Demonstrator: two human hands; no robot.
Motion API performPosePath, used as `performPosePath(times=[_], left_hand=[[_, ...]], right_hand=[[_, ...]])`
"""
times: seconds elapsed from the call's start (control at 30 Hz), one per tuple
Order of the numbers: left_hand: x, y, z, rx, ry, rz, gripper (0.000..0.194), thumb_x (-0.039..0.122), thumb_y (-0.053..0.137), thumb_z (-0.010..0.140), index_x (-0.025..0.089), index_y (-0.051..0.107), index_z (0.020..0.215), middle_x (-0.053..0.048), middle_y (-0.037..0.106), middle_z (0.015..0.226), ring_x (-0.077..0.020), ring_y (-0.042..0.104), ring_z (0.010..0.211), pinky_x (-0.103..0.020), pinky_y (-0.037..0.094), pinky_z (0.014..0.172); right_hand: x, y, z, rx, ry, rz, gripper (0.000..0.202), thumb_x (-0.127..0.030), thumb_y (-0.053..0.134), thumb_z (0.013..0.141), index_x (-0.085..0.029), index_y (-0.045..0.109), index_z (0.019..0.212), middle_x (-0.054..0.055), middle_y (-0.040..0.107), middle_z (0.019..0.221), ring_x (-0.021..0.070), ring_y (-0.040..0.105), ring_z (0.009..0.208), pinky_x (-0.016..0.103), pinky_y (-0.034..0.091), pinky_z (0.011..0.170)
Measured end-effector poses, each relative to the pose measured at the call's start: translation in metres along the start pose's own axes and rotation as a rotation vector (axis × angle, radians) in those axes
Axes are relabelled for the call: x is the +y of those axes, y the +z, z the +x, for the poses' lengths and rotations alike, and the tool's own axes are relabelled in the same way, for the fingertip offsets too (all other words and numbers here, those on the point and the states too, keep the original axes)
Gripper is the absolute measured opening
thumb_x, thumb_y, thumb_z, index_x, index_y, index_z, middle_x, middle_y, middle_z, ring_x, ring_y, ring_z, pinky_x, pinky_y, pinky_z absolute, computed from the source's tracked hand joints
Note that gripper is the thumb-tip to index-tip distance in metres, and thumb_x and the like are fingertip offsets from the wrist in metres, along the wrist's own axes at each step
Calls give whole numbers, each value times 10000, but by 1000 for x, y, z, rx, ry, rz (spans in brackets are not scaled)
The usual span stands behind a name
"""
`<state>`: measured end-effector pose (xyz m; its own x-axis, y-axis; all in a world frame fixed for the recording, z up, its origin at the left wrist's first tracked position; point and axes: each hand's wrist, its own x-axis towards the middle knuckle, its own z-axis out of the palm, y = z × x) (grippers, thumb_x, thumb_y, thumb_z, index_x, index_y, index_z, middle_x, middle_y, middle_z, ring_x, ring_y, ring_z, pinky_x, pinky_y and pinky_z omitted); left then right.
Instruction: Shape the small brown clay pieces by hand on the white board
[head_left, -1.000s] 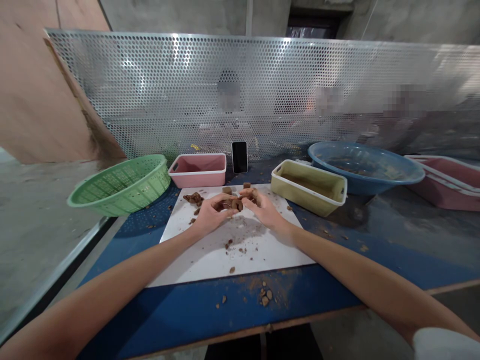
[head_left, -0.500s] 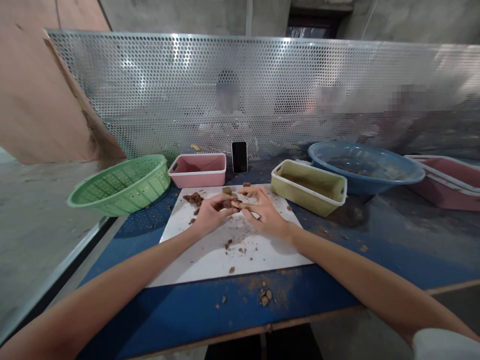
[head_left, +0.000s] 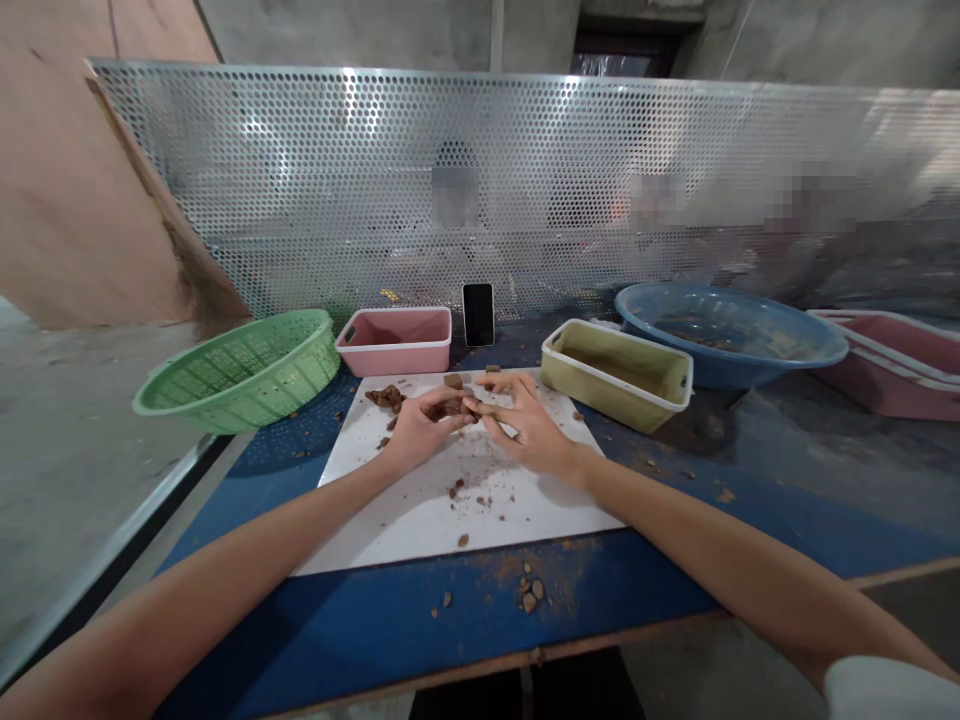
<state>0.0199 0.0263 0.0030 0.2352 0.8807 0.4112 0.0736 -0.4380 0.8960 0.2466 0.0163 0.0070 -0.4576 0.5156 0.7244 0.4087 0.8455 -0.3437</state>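
Note:
Over the white board, my left hand and my right hand meet at the fingertips around a small brown lump, mostly covered by the fingers. Both hands pinch it. A dark reddish-brown clump lies on the board left of my left hand. Two brown blocks sit just beyond my fingers, one near the middle and one by my right fingers. Brown crumbs are scattered on the board below my hands.
A green basket, pink bin, upright phone, yellow-green bin, blue basin and another pink bin line the back. Small stones lie on the blue table's front edge. A perforated metal screen stands behind.

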Motion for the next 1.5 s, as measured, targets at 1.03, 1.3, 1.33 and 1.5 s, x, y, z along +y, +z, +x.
performPosePath(times=[1.03, 1.3, 1.33, 1.5], left_hand=[[-6, -4, 2, -71, 112, 78, 365, 336, 891, 805, 175, 798, 1119, -128, 794, 1153, -236, 750, 1005, -394, 623, 944], [-17, -18, 14, -204, 214, 341, 336, 347, 904, 796, 222, 827, 1098, -147, 784, 1227, -299, 725, 1170, -446, 559, 1046], [-19, -18, 14, -214, 211, 371, 344, 345, 906, 789, 225, 826, 1101, -146, 784, 1223, -305, 725, 1168, -458, 550, 1057], [-17, -16, 13, -245, 196, 407, 355, 327, 888, 783, 223, 811, 1114, -142, 783, 1202, -311, 725, 1137, -453, 554, 1027]], right_hand=[[29, 16, 4, -66, 513, 630, 381, -544, 686, 989, -252, 661, 1232, 95, 735, 1224, 244, 707, 1099, 435, 584, 975], [31, 18, -2, -101, 403, 327, 313, -427, 682, 1004, -235, 670, 1250, 111, 763, 1227, 294, 700, 1171, 528, 486, 1093], [31, 18, -2, -125, 389, 257, 312, -414, 684, 1005, -240, 669, 1264, 112, 758, 1261, 309, 681, 1223, 551, 445, 1129], [31, 20, -4, -228, 322, 30, 297, -367, 687, 999, -239, 674, 1267, 129, 738, 1332, 353, 617, 1320, 570, 384, 1144]])
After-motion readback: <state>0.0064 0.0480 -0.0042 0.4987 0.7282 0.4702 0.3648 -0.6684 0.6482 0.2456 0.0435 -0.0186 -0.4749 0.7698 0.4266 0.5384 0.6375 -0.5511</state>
